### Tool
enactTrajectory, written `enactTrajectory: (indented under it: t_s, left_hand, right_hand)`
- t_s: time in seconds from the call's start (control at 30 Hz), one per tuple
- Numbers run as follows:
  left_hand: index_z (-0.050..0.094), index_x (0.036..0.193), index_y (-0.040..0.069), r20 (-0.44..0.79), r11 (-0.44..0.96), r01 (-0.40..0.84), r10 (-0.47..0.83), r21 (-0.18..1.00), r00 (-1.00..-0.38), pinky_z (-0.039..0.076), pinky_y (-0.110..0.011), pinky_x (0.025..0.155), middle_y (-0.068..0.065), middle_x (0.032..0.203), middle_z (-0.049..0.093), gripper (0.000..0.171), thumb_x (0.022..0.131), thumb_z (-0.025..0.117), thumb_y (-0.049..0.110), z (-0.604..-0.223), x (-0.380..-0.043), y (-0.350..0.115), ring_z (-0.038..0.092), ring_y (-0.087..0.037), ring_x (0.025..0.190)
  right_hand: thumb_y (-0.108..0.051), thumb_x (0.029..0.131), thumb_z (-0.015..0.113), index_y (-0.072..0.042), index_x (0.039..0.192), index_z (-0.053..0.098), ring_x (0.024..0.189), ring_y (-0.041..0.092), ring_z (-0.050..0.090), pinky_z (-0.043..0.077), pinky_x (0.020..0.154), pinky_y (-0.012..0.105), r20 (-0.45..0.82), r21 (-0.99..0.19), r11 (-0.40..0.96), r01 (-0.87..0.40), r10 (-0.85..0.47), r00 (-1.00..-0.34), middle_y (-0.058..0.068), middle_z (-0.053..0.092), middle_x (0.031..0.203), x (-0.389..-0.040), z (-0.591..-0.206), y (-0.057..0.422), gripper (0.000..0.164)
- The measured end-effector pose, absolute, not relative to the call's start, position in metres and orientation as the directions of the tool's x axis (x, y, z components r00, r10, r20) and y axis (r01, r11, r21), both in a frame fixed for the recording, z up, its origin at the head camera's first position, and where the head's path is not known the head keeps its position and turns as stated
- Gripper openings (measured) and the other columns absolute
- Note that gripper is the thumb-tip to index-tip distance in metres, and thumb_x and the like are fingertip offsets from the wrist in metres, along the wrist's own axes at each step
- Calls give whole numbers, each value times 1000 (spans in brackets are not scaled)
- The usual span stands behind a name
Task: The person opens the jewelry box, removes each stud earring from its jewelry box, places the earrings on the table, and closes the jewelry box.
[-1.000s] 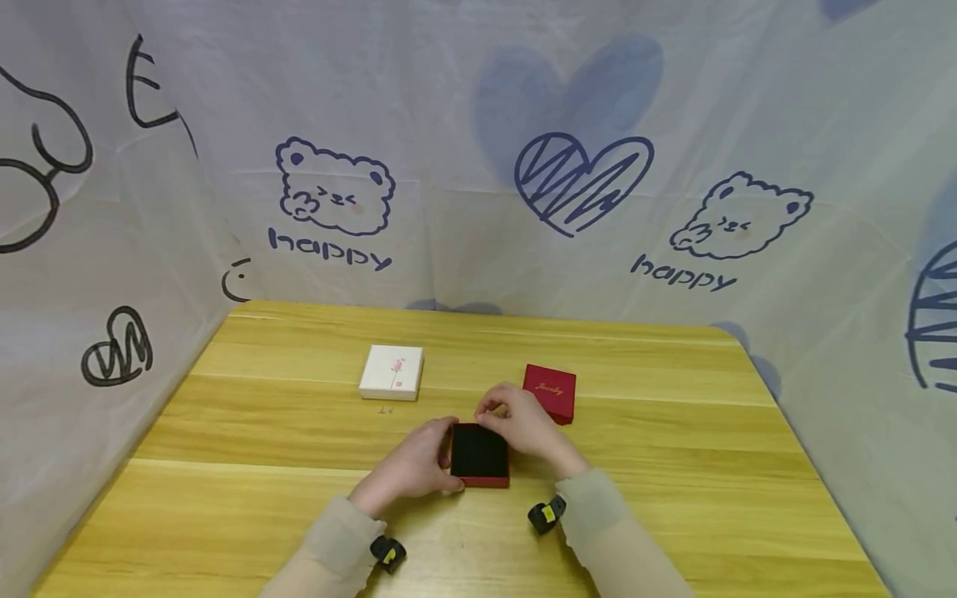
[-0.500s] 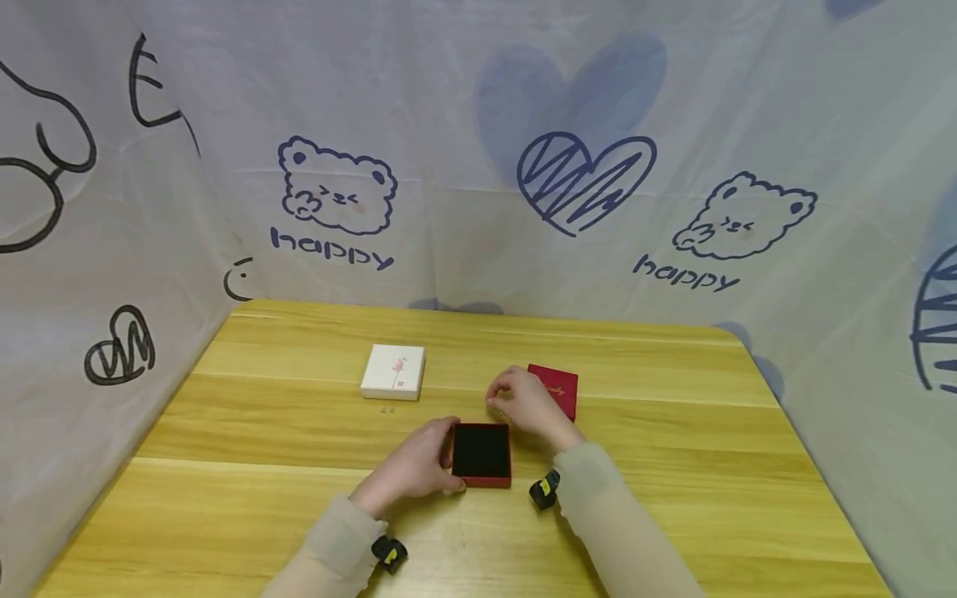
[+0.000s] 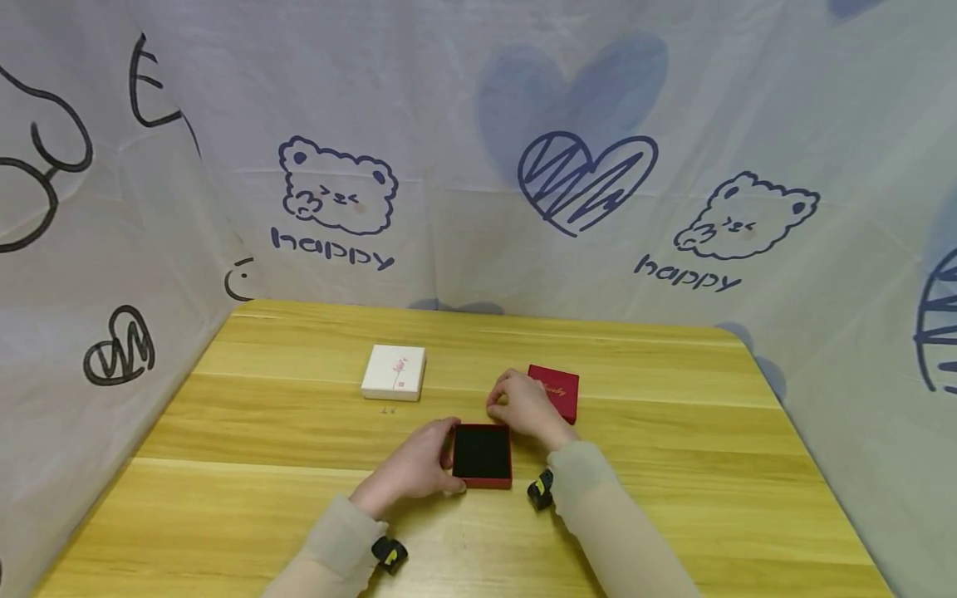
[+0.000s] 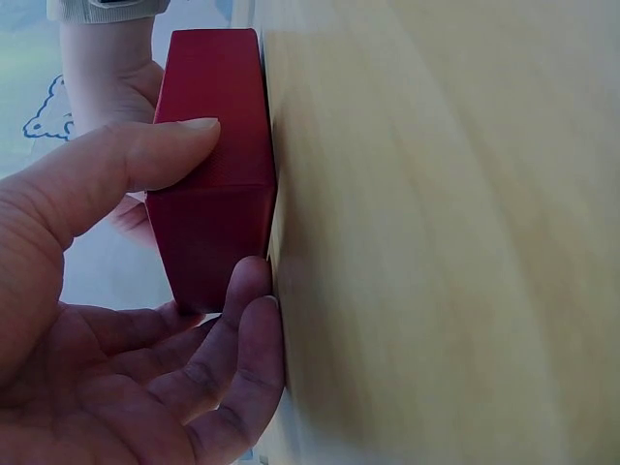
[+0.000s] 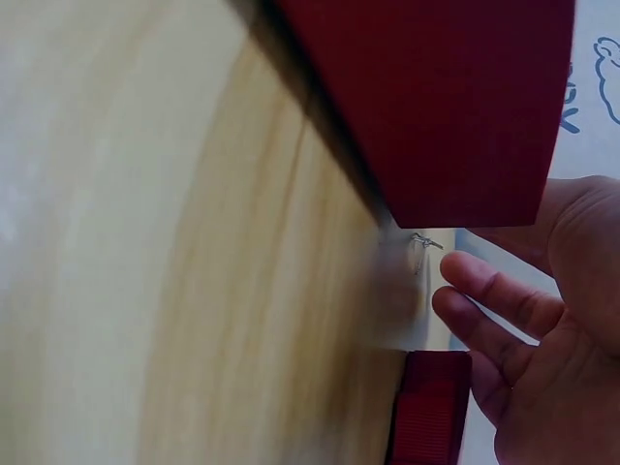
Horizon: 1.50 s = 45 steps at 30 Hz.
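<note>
In the head view, a square red jewelry box base (image 3: 482, 456) with a black inner pad sits near the middle of the table. My left hand (image 3: 414, 462) grips its left side, thumb (image 4: 184, 145) over one red wall and fingers curled at another. Just beyond the box, my right hand (image 3: 521, 404) is low over the table, fingers bent and in front of part of the red lid (image 3: 566, 390). In the right wrist view, a small wire-like metal piece (image 5: 424, 242) shows right at the fingertips. The box hides the thumb tip, so I cannot tell whether it is pinched.
A flat white box (image 3: 393, 372) with a pink flower print stands at the back left of the wooden table (image 3: 673, 432). Tiny pale metal bits (image 3: 388, 410) lie in front of it. A printed cloth (image 3: 478, 249) hangs close behind the table.
My right hand has moved from the box's far right edge up and slightly right, to beside the lid. My left hand has stayed on the box base.
</note>
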<state>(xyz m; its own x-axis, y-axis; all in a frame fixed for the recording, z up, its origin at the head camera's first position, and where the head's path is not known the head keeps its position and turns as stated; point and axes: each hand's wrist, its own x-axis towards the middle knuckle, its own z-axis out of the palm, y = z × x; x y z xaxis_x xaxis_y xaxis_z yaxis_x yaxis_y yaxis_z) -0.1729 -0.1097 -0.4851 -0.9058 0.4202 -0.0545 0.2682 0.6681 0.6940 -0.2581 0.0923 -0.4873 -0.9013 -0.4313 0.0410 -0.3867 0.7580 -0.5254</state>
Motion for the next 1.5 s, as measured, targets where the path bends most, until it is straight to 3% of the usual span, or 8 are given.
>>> enactTrajectory:
  t_s: [0.3,0.57,0.83,0.93,1.2,1.5]
  left_hand:
    - [42,138,-11,-52,667,273,425,693,-904,44,-40,76,-9,98,54,90,67,89,16,-486,-173,-110,50,-19,80]
    - [41,137,-13,-34,657,285,429,698,-903,44,-37,75,-6,90,53,90,66,89,13,-487,-173,-109,51,-16,76]
    - [40,139,-13,-45,653,272,426,706,-904,44,-39,77,-5,89,53,91,66,89,13,-487,-173,-109,51,-16,75]
    - [39,140,-13,-50,652,269,426,709,-903,44,-40,77,-5,89,53,92,66,89,13,-487,-173,-109,50,-17,76]
    - [39,140,-13,-58,652,263,427,711,-902,44,-38,75,-5,88,53,92,67,89,12,-486,-173,-109,50,-16,74]
    - [39,140,-13,-59,653,267,431,709,-900,44,-38,75,-4,86,53,92,67,89,13,-486,-173,-109,50,-15,73]
  right_hand:
    - [-16,88,75,-16,81,76,98,23,59,34,95,50,44,-509,768,-389,-428,-903,0,61,99,-259,-491,92,7]
    - [-14,92,67,-8,99,75,107,25,55,45,96,43,48,-639,698,-323,-383,-923,5,60,111,-255,-482,104,13]
    - [-8,89,72,-3,106,72,104,31,59,47,93,45,161,-636,683,-359,-338,-927,11,62,114,-251,-478,128,18]
    - [-7,87,74,-2,109,71,111,33,57,44,98,47,175,-639,683,-353,-318,-932,13,61,117,-250,-480,138,22]
    - [-5,83,77,0,117,67,112,35,54,44,98,48,153,-672,675,-305,-275,-949,18,55,125,-248,-483,162,35]
    - [-14,78,83,-2,138,54,130,45,37,36,103,58,119,-657,699,-283,-275,-954,26,37,146,-249,-492,183,68]
